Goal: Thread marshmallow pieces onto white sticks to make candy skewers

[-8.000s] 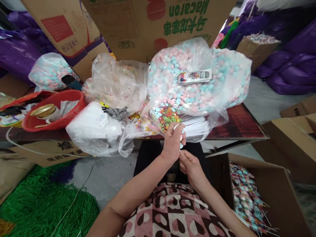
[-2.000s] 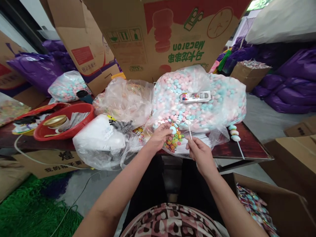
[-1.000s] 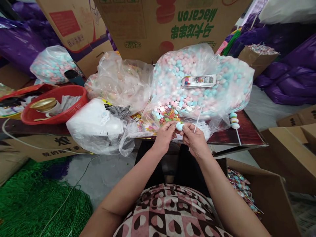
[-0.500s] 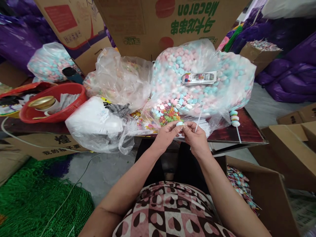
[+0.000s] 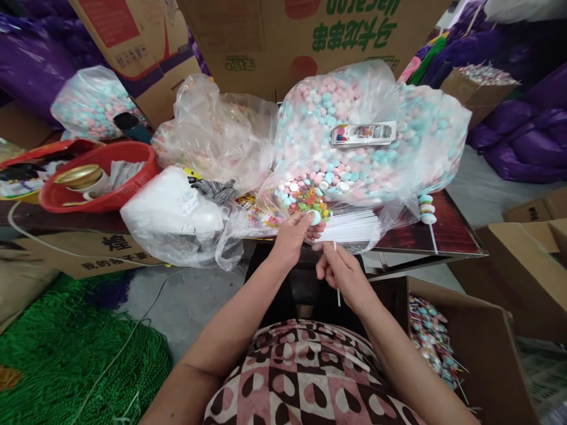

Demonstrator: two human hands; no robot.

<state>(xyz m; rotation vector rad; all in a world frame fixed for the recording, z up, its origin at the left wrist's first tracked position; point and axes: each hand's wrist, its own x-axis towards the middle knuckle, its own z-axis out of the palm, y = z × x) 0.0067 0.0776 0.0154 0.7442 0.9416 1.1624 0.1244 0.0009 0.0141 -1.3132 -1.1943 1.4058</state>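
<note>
My left hand (image 5: 293, 236) pinches a pale blue round candy (image 5: 315, 217) at the table's front edge. Just below it, my right hand (image 5: 339, 271) is closed round a thin white stick (image 5: 337, 294) that points up toward the candy. Behind both hands lies a big clear bag of pink and blue candies (image 5: 367, 141), its mouth open over small coloured ring candies (image 5: 305, 200). A stack of white sticks (image 5: 354, 227) rests under the bag. A finished stick with three candies (image 5: 427, 210) lies on the table to the right.
A crumpled clear bag (image 5: 217, 139), a white bag (image 5: 172, 215) and a red basket (image 5: 95, 186) crowd the table's left. Cardboard boxes (image 5: 283, 41) stand behind. An open box of wrapped candy sticks (image 5: 432, 342) sits at lower right. Green netting (image 5: 66, 348) covers the floor at left.
My right hand has dropped lower and turned the stick from sticking up past the fingers to pointing down below them. My left hand keeps the blue candy, lifted slightly.
</note>
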